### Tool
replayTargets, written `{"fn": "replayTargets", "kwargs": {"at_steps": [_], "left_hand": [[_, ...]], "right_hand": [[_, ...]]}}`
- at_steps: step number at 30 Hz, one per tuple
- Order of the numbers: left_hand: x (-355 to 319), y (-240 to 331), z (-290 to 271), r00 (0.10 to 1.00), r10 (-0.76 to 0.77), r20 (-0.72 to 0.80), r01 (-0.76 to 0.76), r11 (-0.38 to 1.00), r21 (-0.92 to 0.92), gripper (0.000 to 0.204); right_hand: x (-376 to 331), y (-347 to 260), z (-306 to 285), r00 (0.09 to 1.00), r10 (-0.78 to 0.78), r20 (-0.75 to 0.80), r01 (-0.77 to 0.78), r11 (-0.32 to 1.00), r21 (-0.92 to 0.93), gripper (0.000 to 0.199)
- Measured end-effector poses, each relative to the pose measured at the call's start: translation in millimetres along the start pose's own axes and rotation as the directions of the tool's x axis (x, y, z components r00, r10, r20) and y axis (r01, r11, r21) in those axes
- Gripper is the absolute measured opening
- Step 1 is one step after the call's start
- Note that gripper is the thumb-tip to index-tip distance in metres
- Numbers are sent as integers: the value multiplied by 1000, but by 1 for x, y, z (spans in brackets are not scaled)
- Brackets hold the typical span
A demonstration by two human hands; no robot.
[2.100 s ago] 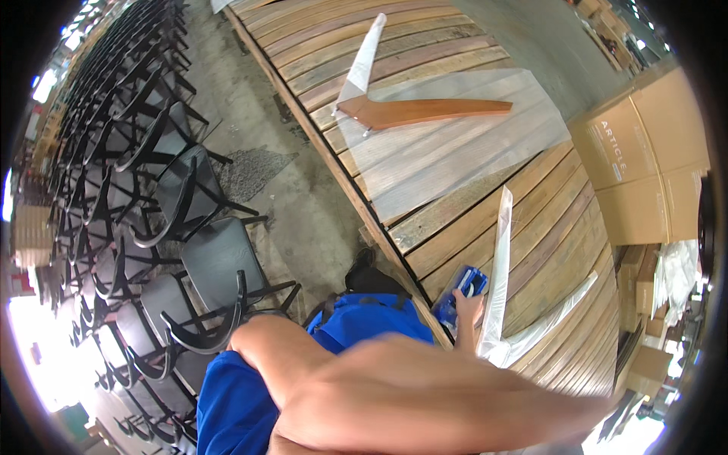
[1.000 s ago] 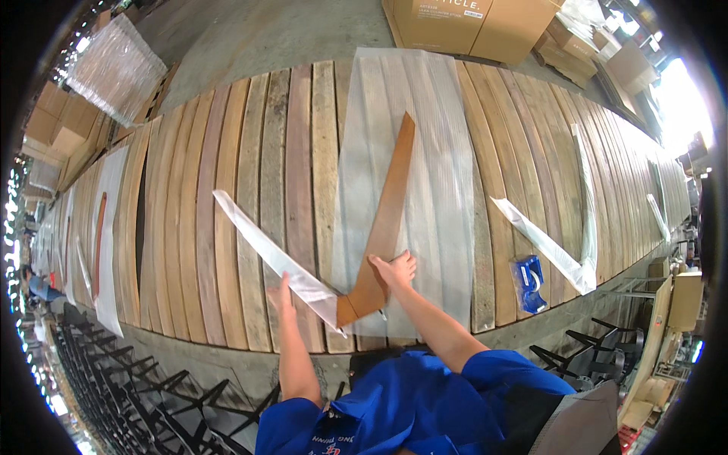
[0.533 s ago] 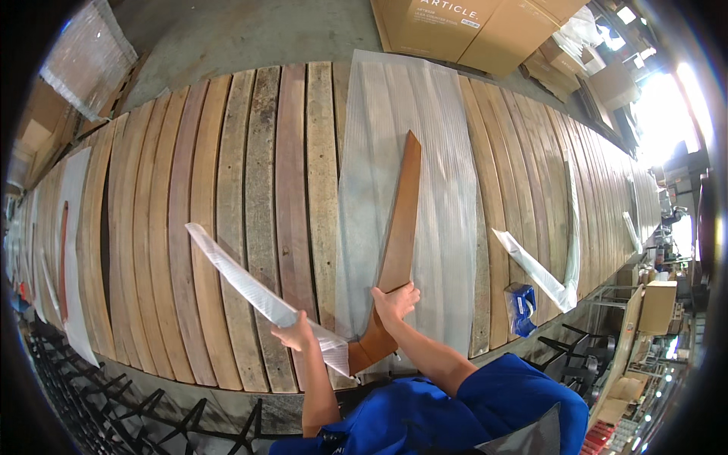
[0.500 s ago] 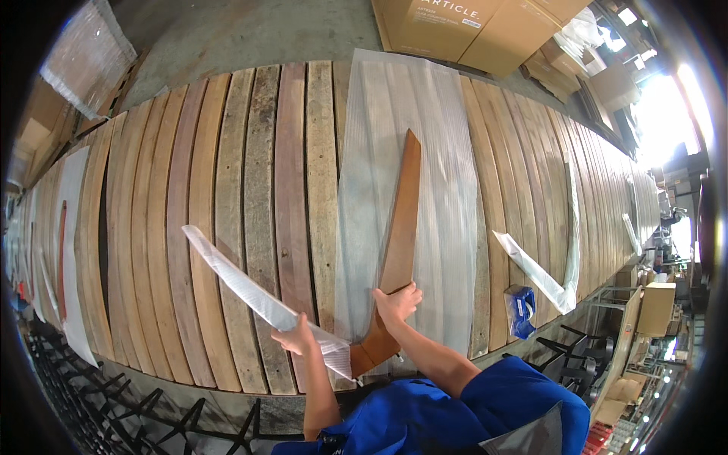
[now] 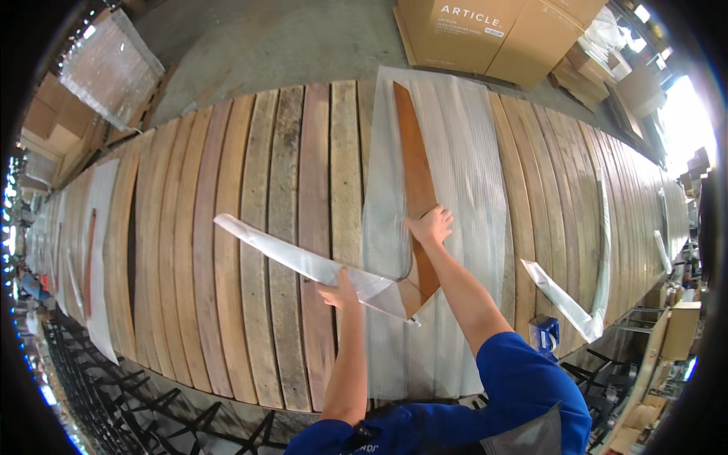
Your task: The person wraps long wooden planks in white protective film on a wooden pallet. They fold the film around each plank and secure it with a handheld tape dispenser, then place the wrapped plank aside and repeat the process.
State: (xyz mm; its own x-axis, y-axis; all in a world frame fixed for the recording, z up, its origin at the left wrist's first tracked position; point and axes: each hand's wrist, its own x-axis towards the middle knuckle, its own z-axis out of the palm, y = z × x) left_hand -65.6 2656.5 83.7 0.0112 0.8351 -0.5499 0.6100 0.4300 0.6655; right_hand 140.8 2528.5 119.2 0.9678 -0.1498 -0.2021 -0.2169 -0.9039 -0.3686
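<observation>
An L-shaped wooden furniture leg (image 5: 409,144) lies across the table in front of me. Its long brown arm is bare and points away over a sheet of thin white foam (image 5: 474,159). Translucent foam wrap (image 5: 280,256) covers the other arm, which reaches left over the planks. My left hand (image 5: 341,290) is closed around this wrapped arm, near the bend. On the bare arm, above the bend, rests my right hand (image 5: 432,225); its thumb is on the left edge and its fingers are at the right edge, gripping it.
Right of the sheet lie a second wrapped angled piece (image 5: 561,303) and a blue tape dispenser (image 5: 544,335) at the table's near edge. Far left, a reddish wooden piece (image 5: 92,262) lies on white sheeting. Cardboard boxes (image 5: 462,42) stand beyond the table; black metal frames (image 5: 205,421) are below it.
Both hands have moved the wooden leg farther from me on the foam sheet. It has turned counterclockwise, so the bare tip now leans left. My view has shifted slightly too.
</observation>
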Motion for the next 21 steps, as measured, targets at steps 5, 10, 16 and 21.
{"fn": "replayTargets", "kwargs": {"at_steps": [5,10,16,21], "left_hand": [[-2,-58,-23,958,249,146,-284,900,330,88],[-59,-161,-115,881,326,342,-471,667,577,77],[-82,-244,-166,855,353,381,-519,594,614,62],[-98,-238,-159,824,259,505,-561,503,657,50]], "right_hand": [[-8,45,-33,986,-165,18,162,980,113,100],[-112,188,-92,993,-63,-103,76,988,134,89],[-278,426,-89,850,514,120,-493,854,-166,100],[-302,493,-63,879,404,254,-392,915,-100,84]]}}
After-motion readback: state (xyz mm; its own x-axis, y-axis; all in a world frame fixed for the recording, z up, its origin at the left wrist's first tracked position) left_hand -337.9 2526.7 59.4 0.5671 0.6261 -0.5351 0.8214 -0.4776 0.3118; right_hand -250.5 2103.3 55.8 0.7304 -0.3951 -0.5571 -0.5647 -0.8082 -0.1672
